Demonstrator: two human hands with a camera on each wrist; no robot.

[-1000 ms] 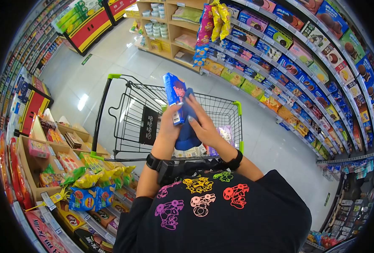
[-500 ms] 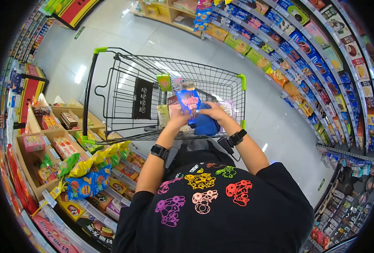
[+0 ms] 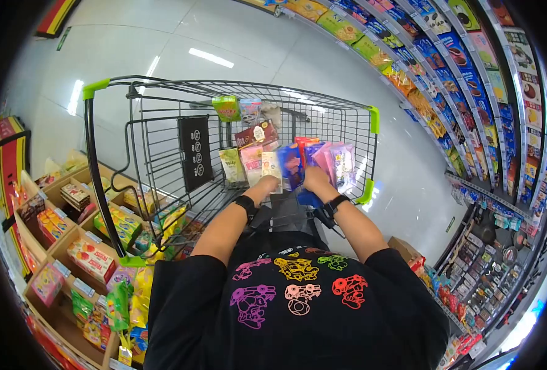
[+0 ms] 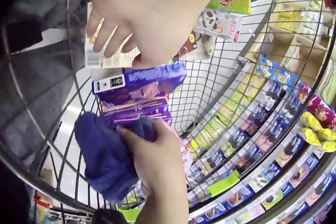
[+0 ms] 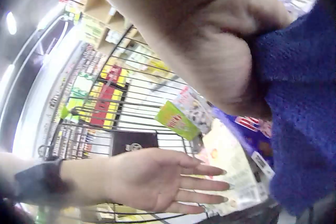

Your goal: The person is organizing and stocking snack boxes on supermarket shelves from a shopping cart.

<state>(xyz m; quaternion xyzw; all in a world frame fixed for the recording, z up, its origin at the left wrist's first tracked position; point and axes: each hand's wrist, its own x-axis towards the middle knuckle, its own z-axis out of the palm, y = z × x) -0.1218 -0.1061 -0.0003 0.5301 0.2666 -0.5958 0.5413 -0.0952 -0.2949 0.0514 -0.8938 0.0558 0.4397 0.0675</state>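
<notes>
"What have the hands got?"

"The right hand [image 3: 318, 180] grips a blue cloth [image 4: 105, 155], its thumb and fingers closed on the knit. The left hand [image 3: 267, 186] is wide open, fingers straight and apart, holding nothing. It's over the cream box [image 3: 271, 166], but I can't tell if it touches."

"And they're both in the cart [image 3: 236, 84]?"

"Over its near side, yes. The blue box [image 3: 290, 165] lies in the cart between the hands, with the cloth just beside it. Just past the right hand there's a pink pack [image 3: 324, 159], then a purple-and-white bag [image 3: 343, 161]. Beyond the left hand are a pink box [image 3: 253, 161], a brown box [image 3: 256, 134] and, out to its left, a green pouch [image 3: 231, 165]."

"Any names on them?"

"The green box [image 3: 226, 108] farther ahead of the left hand reads Pocky in the left wrist view, and so does the panda box [image 4: 219, 23] beside it. On the blue box, the right wrist view gives me a P and then the cloth covers the rest. The cart's black panel [image 3: 194, 154], left of the left hand, has round white symbols and lettering too small to read."

"From above I hardly see that cloth."

"Right, the head view shows just a bit of it by the right hand. The left wrist view shows it bunched in the grip, plus a white label on the blue box's end. The right wrist view shows the left palm, fingers stretched."
</notes>
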